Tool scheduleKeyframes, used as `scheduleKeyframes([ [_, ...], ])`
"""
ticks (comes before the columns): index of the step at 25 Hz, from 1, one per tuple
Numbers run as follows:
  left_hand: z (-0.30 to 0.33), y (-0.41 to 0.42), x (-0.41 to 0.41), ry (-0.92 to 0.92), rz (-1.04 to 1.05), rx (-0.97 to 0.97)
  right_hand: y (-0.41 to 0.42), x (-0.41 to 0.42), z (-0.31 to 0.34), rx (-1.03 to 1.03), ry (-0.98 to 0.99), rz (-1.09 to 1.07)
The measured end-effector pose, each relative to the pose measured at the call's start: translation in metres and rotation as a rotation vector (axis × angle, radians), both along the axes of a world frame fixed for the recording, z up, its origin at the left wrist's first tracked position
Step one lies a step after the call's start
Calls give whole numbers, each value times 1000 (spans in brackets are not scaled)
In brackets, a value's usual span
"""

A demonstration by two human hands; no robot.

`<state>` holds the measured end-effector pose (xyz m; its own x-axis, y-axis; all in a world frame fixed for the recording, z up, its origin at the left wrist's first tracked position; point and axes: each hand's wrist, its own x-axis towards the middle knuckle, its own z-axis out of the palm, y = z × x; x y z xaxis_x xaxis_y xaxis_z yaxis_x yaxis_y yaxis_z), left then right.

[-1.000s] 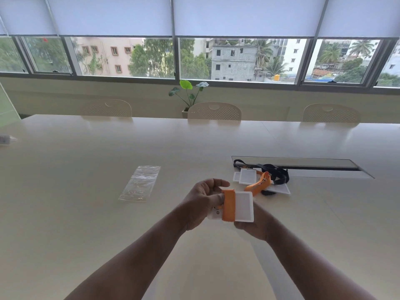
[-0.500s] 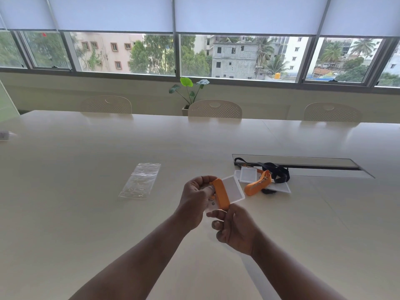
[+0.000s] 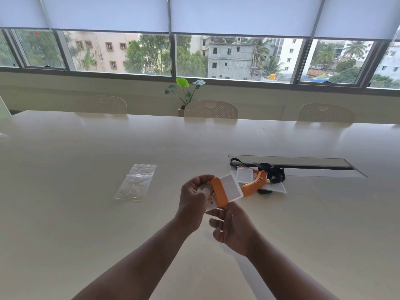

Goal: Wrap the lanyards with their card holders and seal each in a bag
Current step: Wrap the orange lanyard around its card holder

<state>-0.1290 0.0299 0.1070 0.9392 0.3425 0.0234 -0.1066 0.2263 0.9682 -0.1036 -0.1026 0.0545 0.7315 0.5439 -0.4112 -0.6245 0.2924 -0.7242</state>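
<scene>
My left hand [image 3: 192, 200] grips a clear card holder [image 3: 230, 187] with an orange lanyard [image 3: 218, 192] wound around its middle, held tilted above the table. Just below it, my right hand [image 3: 232, 229] touches the holder's lower edge with its fingertips, fingers loosely curled. A clear plastic bag [image 3: 136, 181] lies flat on the table to the left. Behind the held holder lies a pile of more card holders [image 3: 244, 175], an orange lanyard [image 3: 254, 186] and a black lanyard [image 3: 271, 173].
The large cream table [image 3: 86, 224] has a long cable slot [image 3: 292, 164] right behind the pile. Three chairs [image 3: 211, 109] stand along the far edge, with a potted plant [image 3: 185, 92] by the window wall.
My right hand let go of the holder's right side and dropped below it. The left hand tilted the wrapped holder and kept its grip. The camera view rose slightly.
</scene>
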Motion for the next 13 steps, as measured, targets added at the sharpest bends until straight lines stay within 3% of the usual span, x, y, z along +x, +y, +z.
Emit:
scheduleKeyframes([
  [3,-4,7,0,-29,-44,58,-9,3,2,-21,27,79],
  [9,3,14,5,-41,-276,79,-22,3,1,303,4,110],
  [13,3,15,7,-25,-295,74,-23,5,-5,361,13,131],
])
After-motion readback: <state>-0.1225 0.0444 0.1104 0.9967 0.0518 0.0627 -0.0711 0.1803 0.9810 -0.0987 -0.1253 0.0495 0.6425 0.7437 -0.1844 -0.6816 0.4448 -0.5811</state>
